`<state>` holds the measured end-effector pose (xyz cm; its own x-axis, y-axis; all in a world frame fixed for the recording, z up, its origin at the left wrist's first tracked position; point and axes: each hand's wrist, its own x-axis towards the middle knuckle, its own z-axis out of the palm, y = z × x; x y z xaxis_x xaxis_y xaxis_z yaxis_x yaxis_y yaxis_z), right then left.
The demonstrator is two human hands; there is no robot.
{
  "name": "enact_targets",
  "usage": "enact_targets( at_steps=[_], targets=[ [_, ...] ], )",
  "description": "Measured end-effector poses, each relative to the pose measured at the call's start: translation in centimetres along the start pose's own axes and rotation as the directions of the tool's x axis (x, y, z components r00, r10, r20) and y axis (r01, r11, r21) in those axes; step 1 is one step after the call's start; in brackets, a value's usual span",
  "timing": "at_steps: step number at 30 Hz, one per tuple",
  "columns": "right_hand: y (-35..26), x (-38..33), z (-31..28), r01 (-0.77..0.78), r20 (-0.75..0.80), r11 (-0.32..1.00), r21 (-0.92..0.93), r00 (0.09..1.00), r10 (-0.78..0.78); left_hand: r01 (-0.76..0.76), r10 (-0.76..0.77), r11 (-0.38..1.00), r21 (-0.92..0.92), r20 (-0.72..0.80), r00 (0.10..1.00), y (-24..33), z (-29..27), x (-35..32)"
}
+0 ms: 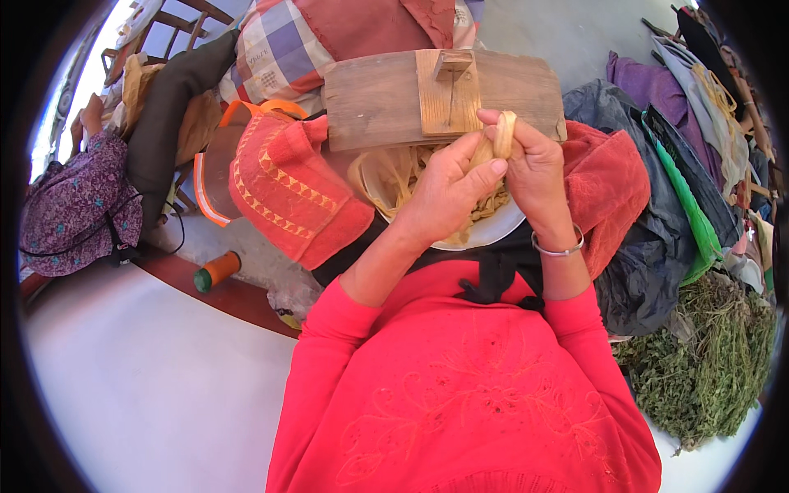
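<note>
In front of my chest both hands are closed together around a folded pale-tan strip (504,135), which looks like dried leaf or husk. My left hand (444,193) grips its lower part, with the thumb pointing across to the right. The upper fold is pinched in my right hand (534,160), whose wrist carries a silver bangle. Just beneath them is a white bowl (503,233) with more tan strips (485,215) in it, partly hidden by my hands. Beyond the bowl stands a wooden board (370,99) with a small block fixed to it.
Red towels (283,185) drape on both sides of the bowl. An orange thread spool (218,271) lies at the left, near a person in a purple floral garment (78,205). Dried green herbs (703,361) and dark plastic sheeting (637,255) are heaped at the right.
</note>
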<state>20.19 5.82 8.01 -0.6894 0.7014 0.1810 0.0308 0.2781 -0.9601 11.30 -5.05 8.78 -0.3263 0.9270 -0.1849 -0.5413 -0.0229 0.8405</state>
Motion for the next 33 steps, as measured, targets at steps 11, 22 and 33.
enact_targets(
  at_steps=[11, 22, 33],
  targets=[
    [1.9, -0.9, -1.1, 0.181, 0.172, 0.707, -0.684, 0.982, -0.085, -0.180, 0.343, 0.358, 0.916, 0.050, 0.938, -3.3, -3.2, 0.3],
    [5.4, -4.8, -0.4, -0.771, 0.609, 0.403, 0.493, 0.637, 0.474, -0.288, 0.358, 0.397, 0.872, 0.141, 0.923, -4.6, -3.4, -1.5],
    [2.9, -3.6, 0.3, 0.007, -0.002, 0.996, -0.089, 1.000, -0.007, -0.028, 0.219, 0.729, 0.684, -0.194, 0.956, -4.9, -2.2, 1.0]
  ],
)
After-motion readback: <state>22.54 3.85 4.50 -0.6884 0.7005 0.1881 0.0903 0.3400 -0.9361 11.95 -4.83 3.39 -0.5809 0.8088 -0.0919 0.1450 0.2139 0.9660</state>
